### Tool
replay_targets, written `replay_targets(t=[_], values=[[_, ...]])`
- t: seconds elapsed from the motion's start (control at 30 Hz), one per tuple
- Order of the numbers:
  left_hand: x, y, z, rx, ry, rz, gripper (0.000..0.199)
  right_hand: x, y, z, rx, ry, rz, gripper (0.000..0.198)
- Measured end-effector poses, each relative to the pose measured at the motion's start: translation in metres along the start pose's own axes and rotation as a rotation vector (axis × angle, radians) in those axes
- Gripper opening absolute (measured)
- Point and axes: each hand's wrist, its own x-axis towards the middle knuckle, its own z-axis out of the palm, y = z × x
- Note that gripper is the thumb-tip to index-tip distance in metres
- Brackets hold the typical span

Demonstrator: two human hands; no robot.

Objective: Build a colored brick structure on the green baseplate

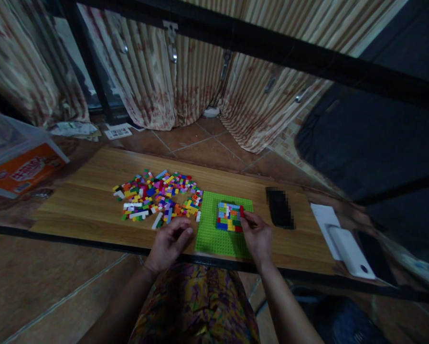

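On the green baseplate (209,239) sits a flat, roughly square build of multicoloured bricks (229,219). My right hand (259,236) reaches in from the right, its thumb and fingertips closed on a red brick (241,211) at the build's right edge. Whether that brick is pressed down or only resting there, I cannot tell. Left of the baseplate, my left hand (169,241) is loosely curled at the near side of a spread of loose bricks (169,191). A small gap shows between its thumb and fingers, with nothing visible in them.
The wooden table (81,200) carries a black phone (281,208) right of the baseplate. Farther right lie a white sheet (324,215) and a white box-like device (352,251). A plastic tub with an orange label (26,169) stands left; curtains (196,76) hang behind.
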Motion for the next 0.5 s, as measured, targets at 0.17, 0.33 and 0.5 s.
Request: replay_targets(t=[0.17,0.33,0.5], values=[[0.0,0.0,0.001,-0.007,-0.024,0.01,0.018,0.0,-0.005,0.001,0.009,-0.009,0.008,0.03],[-0.001,0.0,0.002,-0.028,-0.019,-0.003,0.02,0.005,-0.004,0.0,0.09,-0.01,0.027,0.032],[-0.001,-0.001,0.002,0.007,-0.013,0.024,0.017,0.022,0.001,0.0,0.17,0.033,0.13,0.04]])
